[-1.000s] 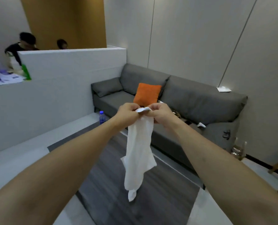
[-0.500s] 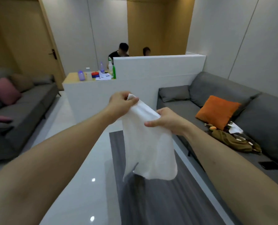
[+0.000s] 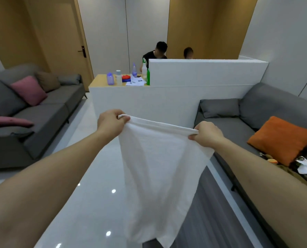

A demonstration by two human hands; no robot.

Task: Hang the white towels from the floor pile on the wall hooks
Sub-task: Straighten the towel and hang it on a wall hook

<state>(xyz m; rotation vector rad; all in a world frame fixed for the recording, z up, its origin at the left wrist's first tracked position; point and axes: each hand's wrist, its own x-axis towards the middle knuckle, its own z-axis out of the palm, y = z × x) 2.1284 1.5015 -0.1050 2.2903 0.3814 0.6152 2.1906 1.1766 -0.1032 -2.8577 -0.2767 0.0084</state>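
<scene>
A white towel (image 3: 158,172) hangs spread out in front of me, its top edge stretched between both hands at chest height. My left hand (image 3: 111,122) grips the towel's left top corner. My right hand (image 3: 207,134) pinches the right top corner. The cloth drops straight down over the glossy floor and the grey rug. No wall hooks and no floor pile are in view.
A white partition counter (image 3: 167,102) with bottles stands straight ahead, with two people behind it. A grey sofa with pink cushions (image 3: 41,113) is on the left. Another grey sofa with an orange cushion (image 3: 281,138) is on the right. A wooden door (image 3: 66,42) is far left.
The view has swung left from the right sofa toward the counter. My hands have drawn apart, spreading the bunched towel out flat along its top edge.
</scene>
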